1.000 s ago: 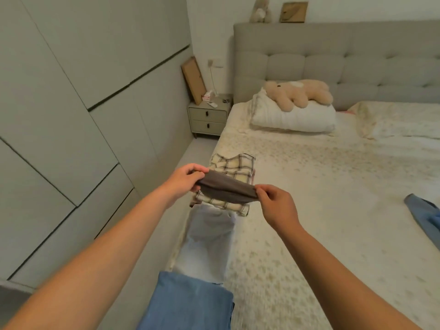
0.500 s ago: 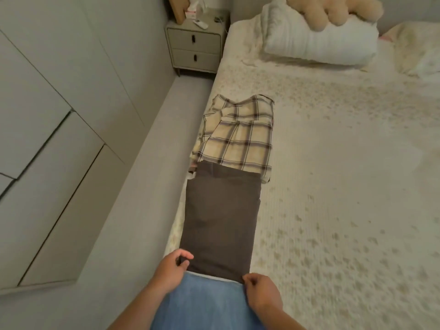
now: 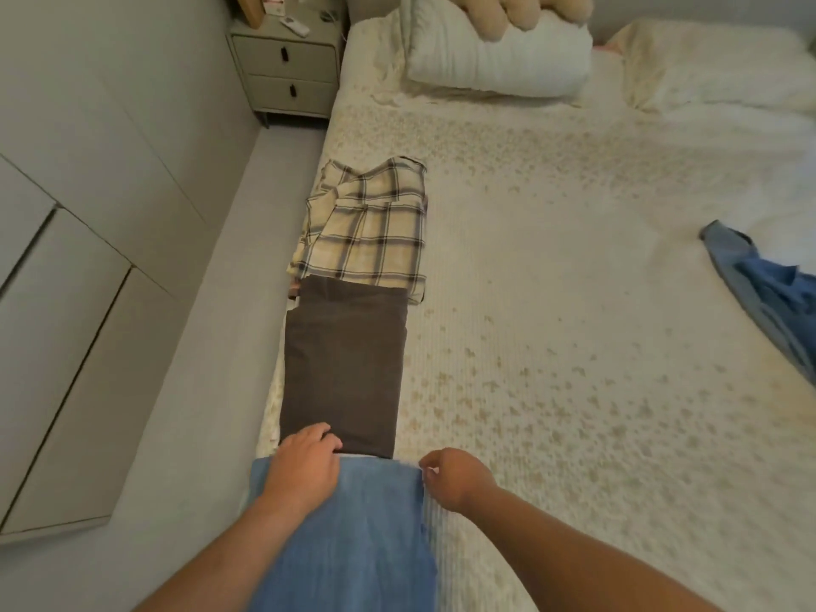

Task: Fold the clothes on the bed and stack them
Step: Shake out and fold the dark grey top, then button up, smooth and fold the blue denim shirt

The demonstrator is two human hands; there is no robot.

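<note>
Three folded clothes lie in a row along the left edge of the bed: a cream plaid shirt farthest, a dark grey garment in the middle, and a light blue denim piece nearest me. My left hand rests flat on the blue piece, its fingertips touching the grey garment's near edge. Beside the blue piece's right corner is my right hand, with fingers loosely curled and holding nothing. A sliver of white cloth shows under the grey garment's near edge.
An unfolded blue denim garment lies at the bed's right side. A white pillow with a plush toy sits at the head. A nightstand and wardrobe doors line the narrow floor strip on the left.
The grey garment, held up between both hands a second ago, now lies flat on the bed. My right hand has let go and moved right; my left hand lies flat at its edge.
</note>
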